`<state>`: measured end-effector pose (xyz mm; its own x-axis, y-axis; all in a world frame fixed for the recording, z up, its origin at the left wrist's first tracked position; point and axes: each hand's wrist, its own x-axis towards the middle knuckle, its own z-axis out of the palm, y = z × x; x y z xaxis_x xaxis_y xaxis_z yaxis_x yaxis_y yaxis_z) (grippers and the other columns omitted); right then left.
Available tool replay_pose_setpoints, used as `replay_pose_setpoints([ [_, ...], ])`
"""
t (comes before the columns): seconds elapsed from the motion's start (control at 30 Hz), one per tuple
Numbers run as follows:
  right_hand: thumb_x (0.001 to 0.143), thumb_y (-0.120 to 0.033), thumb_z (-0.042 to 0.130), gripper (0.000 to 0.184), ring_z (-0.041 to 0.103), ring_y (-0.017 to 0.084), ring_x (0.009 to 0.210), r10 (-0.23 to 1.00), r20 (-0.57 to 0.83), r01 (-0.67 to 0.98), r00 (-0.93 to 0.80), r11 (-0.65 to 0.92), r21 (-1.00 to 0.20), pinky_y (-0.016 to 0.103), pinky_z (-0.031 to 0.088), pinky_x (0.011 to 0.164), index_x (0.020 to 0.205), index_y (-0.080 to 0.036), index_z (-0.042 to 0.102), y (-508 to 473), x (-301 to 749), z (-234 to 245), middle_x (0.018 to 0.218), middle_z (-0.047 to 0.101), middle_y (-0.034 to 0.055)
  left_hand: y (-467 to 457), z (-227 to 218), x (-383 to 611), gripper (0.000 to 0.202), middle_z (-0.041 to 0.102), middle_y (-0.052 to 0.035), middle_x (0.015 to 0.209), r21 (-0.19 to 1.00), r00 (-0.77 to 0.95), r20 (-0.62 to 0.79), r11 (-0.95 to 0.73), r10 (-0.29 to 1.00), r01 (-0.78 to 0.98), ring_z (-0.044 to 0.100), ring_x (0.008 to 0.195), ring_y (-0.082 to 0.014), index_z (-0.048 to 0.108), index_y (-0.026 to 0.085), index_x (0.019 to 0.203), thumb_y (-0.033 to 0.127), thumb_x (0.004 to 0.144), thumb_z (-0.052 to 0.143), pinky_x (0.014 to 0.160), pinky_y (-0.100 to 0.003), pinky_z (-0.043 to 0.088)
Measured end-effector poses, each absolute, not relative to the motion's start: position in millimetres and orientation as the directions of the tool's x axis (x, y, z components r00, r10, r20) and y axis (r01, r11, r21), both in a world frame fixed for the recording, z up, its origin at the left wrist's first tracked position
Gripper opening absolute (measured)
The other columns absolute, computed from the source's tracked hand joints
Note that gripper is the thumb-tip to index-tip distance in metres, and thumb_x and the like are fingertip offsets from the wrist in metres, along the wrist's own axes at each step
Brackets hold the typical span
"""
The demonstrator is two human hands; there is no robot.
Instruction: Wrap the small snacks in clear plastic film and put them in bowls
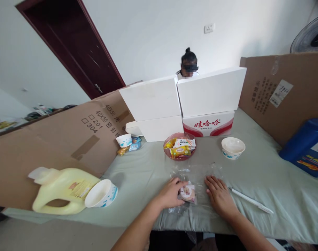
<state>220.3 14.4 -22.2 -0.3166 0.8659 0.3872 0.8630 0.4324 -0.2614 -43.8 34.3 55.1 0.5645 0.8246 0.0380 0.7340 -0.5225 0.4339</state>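
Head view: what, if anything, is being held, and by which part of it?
The left hand holds the small wrapped snack by its left side; the right hand rests at the clear plastic, apparently gripping nothing.

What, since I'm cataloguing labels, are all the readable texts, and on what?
"40X50", twice: left cardboard panel
"密封": same panel
"201": same panel
"304": same panel
"娃哈哈": red-and-white box; smaller line unclear
Too small or blurred: sticker and print on right cardboard panel, snack packs, yellow jug, blue container, packet in left hand.
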Motion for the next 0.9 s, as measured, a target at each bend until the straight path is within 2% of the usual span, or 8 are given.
replay_pose_setpoints([
  [0.13, 0.096, -0.032, 0.040, 0.037, 0.047, 0.028, 0.128, 0.851, 0.407, 0.867, -0.332, 0.445, -0.223, 0.049, 0.035, 0.104, 0.125, -0.019, 0.059, 16.0, 219.9, -28.9, 0.135, 0.056, 0.0093, 51.6, 73.7, -67.3, 0.069, 0.056, -0.0036, 0.106, 0.661, 0.540, 0.010, -0.411, 0.842, 0.628, 0.060, 0.094, -0.0209, 0.059, 0.026, 0.125, 0.024, 0.060, 0.081, 0.086, -0.032, 0.049],
  [0.27, 0.095, -0.032, 0.042, 0.038, 0.047, 0.027, 0.127, 0.845, 0.414, 0.872, -0.339, 0.447, -0.198, 0.047, 0.034, 0.104, 0.126, -0.020, 0.059, 17.4, 220.1, -33.4, 0.136, 0.056, 0.0081, 95.5, 103.5, -74.2, 0.066, 0.057, -0.0079, 0.118, 0.793, 0.413, 0.199, -0.393, 0.889, 0.465, 0.057, 0.107, -0.0265, 0.057, 0.021, 0.127, 0.031, 0.066, 0.080, 0.094, -0.036, 0.045],
  [0.37, 0.095, -0.032, 0.042, 0.037, 0.048, 0.026, 0.127, 0.849, 0.407, 0.876, -0.336, 0.441, -0.197, 0.046, 0.034, 0.104, 0.125, -0.021, 0.059, 17.7, 219.8, -32.4, 0.136, 0.056, 0.0073, 142.8, 123.5, -63.2, 0.063, 0.056, -0.0075, 0.117, 0.705, 0.221, 0.369, -0.427, 0.903, 0.566, 0.055, 0.110, -0.0254, 0.057, 0.021, 0.126, 0.025, 0.068, 0.079, 0.097, -0.037, 0.044],
  [0.5, 0.095, -0.032, 0.042, 0.037, 0.048, 0.026, 0.127, 0.861, 0.384, 0.882, -0.334, 0.429, -0.194, 0.045, 0.035, 0.104, 0.126, -0.021, 0.059, 17.6, 219.0, -27.4, 0.136, 0.056, 0.0068, 198.0, 128.9, -41.6, 0.062, 0.054, -0.0059, 0.109, 0.555, 0.131, 0.402, -0.355, 0.906, 0.752, 0.057, 0.104, -0.0212, 0.057, 0.020, 0.126, 0.020, 0.068, 0.078, 0.096, -0.034, 0.045],
  [0.6, 0.094, -0.033, 0.043, 0.037, 0.049, 0.026, 0.126, 0.866, 0.369, 0.885, -0.339, 0.426, -0.186, 0.046, 0.035, 0.104, 0.125, -0.021, 0.060, 17.3, 218.5, -24.9, 0.136, 0.056, 0.0068, 217.2, 122.9, -32.2, 0.064, 0.054, -0.0052, 0.110, 0.520, 0.160, 0.381, -0.354, 0.911, 0.778, 0.057, 0.105, -0.0219, 0.061, 0.022, 0.121, 0.021, 0.061, 0.084, 0.097, -0.035, 0.045],
  [0.7, 0.094, -0.032, 0.044, 0.037, 0.048, 0.027, 0.126, 0.869, 0.362, 0.890, -0.336, 0.419, -0.179, 0.046, 0.035, 0.104, 0.126, -0.021, 0.059, 16.8, 218.3, -24.0, 0.136, 0.056, 0.0065, 212.3, 120.7, -29.4, 0.061, 0.051, -0.0075, 0.122, 0.469, 0.166, 0.402, -0.359, 0.900, 0.807, 0.046, 0.121, -0.0285, 0.063, 0.024, 0.115, 0.024, 0.058, 0.086, 0.106, -0.043, 0.036],
  [0.8, 0.093, -0.031, 0.045, 0.038, 0.047, 0.027, 0.127, 0.874, 0.355, 0.891, -0.332, 0.414, -0.186, 0.047, 0.034, 0.105, 0.127, -0.021, 0.058, 16.2, 218.0, -23.2, 0.137, 0.055, 0.0068, 179.8, 117.6, -26.1, 0.038, 0.051, -0.0091, 0.125, 0.376, 0.248, 0.524, -0.483, 0.815, 0.791, 0.040, 0.126, -0.0295, 0.064, 0.022, 0.109, 0.027, 0.073, 0.075, 0.108, -0.048, 0.030],
  [0.9, 0.092, -0.033, 0.047, 0.039, 0.046, 0.027, 0.128, 0.877, 0.347, 0.887, -0.332, 0.415, -0.200, 0.048, 0.033, 0.106, 0.128, -0.020, 0.057, 15.9, 216.5, -21.9, 0.138, 0.054, 0.0083, 121.7, 99.8, -18.9, 0.019, 0.058, -0.0087, 0.108, 0.277, 0.473, 0.579, -0.705, 0.664, 0.652, 0.052, 0.109, -0.0245, 0.065, 0.020, 0.102, 0.025, 0.086, 0.057, 0.100, -0.045, 0.040],
])
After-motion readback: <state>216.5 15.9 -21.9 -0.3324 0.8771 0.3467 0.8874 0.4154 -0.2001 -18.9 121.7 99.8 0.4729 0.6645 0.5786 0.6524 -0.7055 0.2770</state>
